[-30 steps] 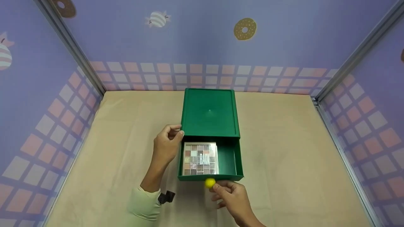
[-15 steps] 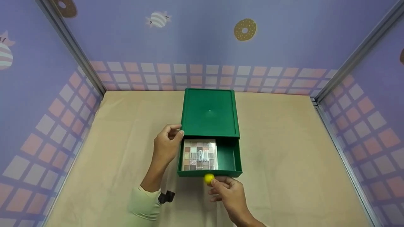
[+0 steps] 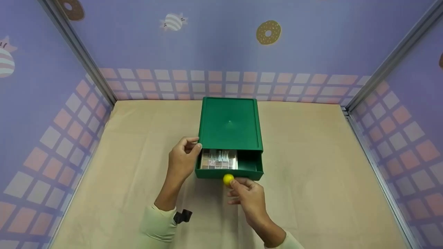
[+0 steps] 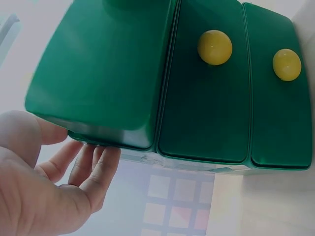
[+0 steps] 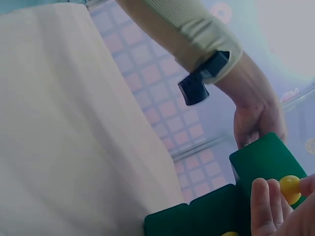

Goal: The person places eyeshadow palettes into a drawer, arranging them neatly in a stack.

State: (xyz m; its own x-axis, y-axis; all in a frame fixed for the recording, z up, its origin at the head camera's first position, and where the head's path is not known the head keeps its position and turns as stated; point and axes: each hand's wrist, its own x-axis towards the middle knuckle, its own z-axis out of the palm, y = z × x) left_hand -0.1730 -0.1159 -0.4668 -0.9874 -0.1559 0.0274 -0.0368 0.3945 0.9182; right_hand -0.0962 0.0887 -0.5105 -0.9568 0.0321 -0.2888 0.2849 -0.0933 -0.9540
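A green drawer cabinet (image 3: pixel 230 122) stands at the middle of the table, its top drawer (image 3: pixel 247 175) partly pulled out. Inside, on the left, lies a flat palette (image 3: pixel 218 162) with a grid of coloured squares and the word "BACK"; its rear is hidden under the cabinet top. My right hand (image 3: pixel 251 199) pinches the drawer's round yellow knob (image 3: pixel 228 179) between thumb and fingers. At the cabinet's left side, my left hand (image 3: pixel 183 155) rests its fingertips (image 4: pixel 109 157) against the wall near the front corner, with fingers fairly straight.
Two lower drawers, each with a yellow knob (image 4: pixel 214 47), are flush in the left wrist view. A beige cloth (image 3: pixel 311 166) covers the table. Patterned panels (image 3: pixel 221 45) enclose the back and sides. A black wrist device (image 3: pixel 182 216) is on the left sleeve.
My right hand has pushed the top drawer inward, away from me, carrying the palette partly under the cabinet top. The left hand has stayed in place.
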